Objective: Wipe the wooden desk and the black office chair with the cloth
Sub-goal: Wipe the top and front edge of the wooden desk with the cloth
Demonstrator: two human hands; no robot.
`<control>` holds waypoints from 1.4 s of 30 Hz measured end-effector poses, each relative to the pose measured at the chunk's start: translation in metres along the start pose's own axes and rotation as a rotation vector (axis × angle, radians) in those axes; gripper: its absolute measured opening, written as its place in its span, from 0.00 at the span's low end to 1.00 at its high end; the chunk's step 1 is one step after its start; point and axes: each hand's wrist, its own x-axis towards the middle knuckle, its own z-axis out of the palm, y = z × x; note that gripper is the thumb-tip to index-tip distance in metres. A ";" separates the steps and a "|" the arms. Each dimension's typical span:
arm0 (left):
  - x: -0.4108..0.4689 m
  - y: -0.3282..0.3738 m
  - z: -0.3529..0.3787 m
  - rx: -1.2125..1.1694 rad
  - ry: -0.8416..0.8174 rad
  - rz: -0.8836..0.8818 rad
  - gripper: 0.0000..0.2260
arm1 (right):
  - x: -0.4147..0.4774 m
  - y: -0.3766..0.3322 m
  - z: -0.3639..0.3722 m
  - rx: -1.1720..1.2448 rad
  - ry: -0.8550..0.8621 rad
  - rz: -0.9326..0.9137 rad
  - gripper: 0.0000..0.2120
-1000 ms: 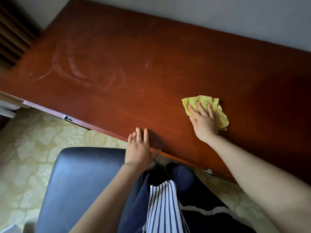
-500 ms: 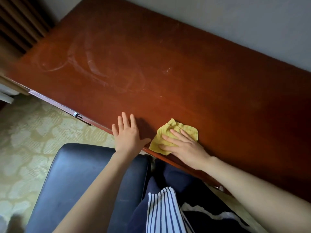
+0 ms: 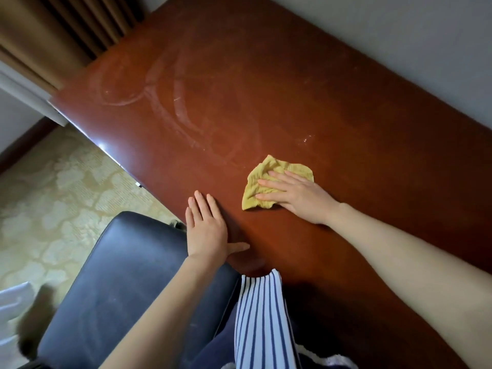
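There is one black chair (image 3: pixel 127 275), one wooden counter (image 3: pixel 292 89), one yellow cloth (image 3: pixel 277 165) and two bare hands. The chair stands at the counter's near edge, on a patterned carpet (image 3: pixel 53 187). A brown curtain (image 3: pixel 66 27) hangs beyond the counter's far left corner. Pale curved streaks (image 3: pixel 181 110) mark the counter's left half.

The left hand (image 3: pixel 206 230) lies palm down on the counter at its near edge, beside the chair's corner. Its fingers are straight and close together and its thumb is spread to the right. Its grip is wide and holds nothing.

The crumpled cloth lies on the counter, a little in from the near edge. The right hand (image 3: pixel 298 195) reaches in from the right and lies flat on the cloth, fingers straight and slightly spread. Its grip is wide too, pressing the cloth down on the counter rather than clasping it. A striped garment (image 3: pixel 261 315) overlaps the counter's near edge below the hands.
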 end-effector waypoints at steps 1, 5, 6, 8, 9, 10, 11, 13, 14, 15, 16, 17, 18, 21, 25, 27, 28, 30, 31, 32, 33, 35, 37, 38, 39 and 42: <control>0.001 0.000 0.000 0.003 -0.003 -0.004 0.61 | 0.011 0.006 -0.004 0.013 0.012 0.040 0.21; 0.002 0.005 -0.002 -0.002 -0.026 -0.008 0.61 | 0.049 0.009 -0.008 0.129 0.137 0.328 0.21; 0.003 0.005 -0.002 -0.005 -0.030 -0.009 0.61 | 0.058 0.001 -0.005 0.150 0.185 0.422 0.21; 0.002 0.003 -0.002 -0.008 -0.038 -0.011 0.62 | 0.071 -0.018 0.003 0.156 0.240 0.569 0.20; 0.002 0.002 -0.003 -0.006 -0.038 -0.009 0.62 | 0.074 -0.027 0.006 0.142 0.240 0.607 0.20; 0.002 0.002 -0.003 -0.006 -0.036 -0.006 0.62 | 0.075 -0.033 0.009 0.127 0.224 0.619 0.20; 0.002 0.002 -0.003 -0.010 -0.035 -0.007 0.62 | 0.074 -0.037 0.011 0.116 0.199 0.609 0.21; 0.003 0.002 -0.004 -0.028 -0.035 -0.012 0.62 | 0.066 -0.042 0.013 0.100 0.148 0.551 0.22; 0.003 0.001 -0.005 -0.040 -0.036 -0.014 0.62 | 0.060 -0.045 0.014 0.099 0.129 0.523 0.22; 0.002 0.001 -0.005 -0.050 -0.036 -0.012 0.62 | 0.052 -0.050 0.017 0.099 0.115 0.505 0.22; 0.002 0.000 -0.005 -0.056 -0.035 -0.010 0.63 | 0.044 -0.056 0.020 0.103 0.105 0.495 0.22; 0.002 0.000 -0.005 -0.055 -0.034 -0.007 0.63 | 0.036 -0.063 0.023 0.103 0.098 0.491 0.22; 0.003 -0.001 -0.005 -0.050 -0.037 -0.006 0.63 | 0.030 -0.070 0.026 0.106 0.094 0.490 0.22; 0.002 -0.002 -0.008 -0.039 -0.053 0.003 0.62 | 0.011 -0.089 0.035 0.124 0.120 0.508 0.22; 0.004 -0.005 -0.013 -0.039 -0.083 0.026 0.62 | -0.012 -0.112 0.049 0.126 0.161 0.518 0.24; 0.005 -0.007 -0.014 -0.051 -0.103 0.032 0.62 | -0.034 -0.122 0.054 0.099 0.198 0.462 0.27; 0.006 -0.008 -0.013 -0.063 -0.109 0.030 0.62 | -0.047 -0.125 0.055 0.076 0.213 0.396 0.29; 0.005 -0.009 -0.012 -0.093 -0.101 0.036 0.62 | -0.082 -0.122 0.057 0.023 0.221 0.245 0.32; 0.005 -0.012 -0.010 -0.107 -0.088 0.039 0.61 | -0.099 -0.116 0.056 -0.001 0.204 0.179 0.32; 0.004 -0.014 -0.008 -0.110 -0.071 0.045 0.61 | -0.115 -0.107 0.054 -0.030 0.183 0.138 0.32; 0.004 -0.017 -0.006 -0.102 -0.055 0.053 0.60 | -0.129 -0.098 0.051 -0.055 0.164 0.116 0.31; 0.003 -0.022 -0.003 -0.090 -0.030 0.065 0.59 | -0.147 -0.077 0.041 -0.079 0.121 0.117 0.30; 0.004 -0.022 -0.002 -0.116 -0.026 0.058 0.58 | -0.153 -0.056 0.029 -0.091 0.081 0.132 0.30; 0.004 -0.019 -0.004 -0.138 -0.031 0.044 0.57 | -0.152 -0.046 0.024 -0.090 0.067 0.141 0.30; 0.005 -0.016 -0.006 -0.158 -0.039 0.021 0.57 | -0.150 -0.035 0.019 -0.077 0.056 0.157 0.29; 0.007 -0.001 -0.012 -0.199 -0.033 -0.060 0.56 | -0.133 0.002 0.001 -0.027 0.003 0.284 0.27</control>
